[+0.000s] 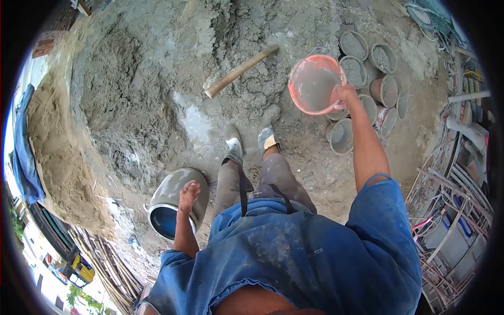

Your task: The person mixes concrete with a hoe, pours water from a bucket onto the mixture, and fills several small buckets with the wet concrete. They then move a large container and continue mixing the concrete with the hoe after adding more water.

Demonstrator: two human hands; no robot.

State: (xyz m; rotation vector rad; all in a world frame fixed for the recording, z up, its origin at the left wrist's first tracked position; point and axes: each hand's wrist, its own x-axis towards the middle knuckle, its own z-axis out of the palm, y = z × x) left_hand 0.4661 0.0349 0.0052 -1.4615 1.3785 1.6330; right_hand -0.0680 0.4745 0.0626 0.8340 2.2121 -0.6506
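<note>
My right hand (pixel 344 98) grips the rim of a red-orange bucket (pixel 295 94), fingers wrapped around its edge. The bucket is tilted toward me, its inside coated with grey residue. My left hand (pixel 189 195) hangs above a large grey bucket (pixel 176 185) that lies on its side with its dark blue inside showing. The left fingers are loosely bent and apart, with nothing in them. Beyond my feet, a wooden handle (pixel 240 71) rests across the wet grey mortar (pixel 257 89); whatever is at its far end is buried or hidden.
Several small buckets (pixel 355 72) stand clustered at the right, some filled with grey mix. A mound of sand (pixel 63 157) rises at the left. Poles and scrap (pixel 451 215) lie along the right edge, and bamboo sticks (pixel 105 268) at the lower left.
</note>
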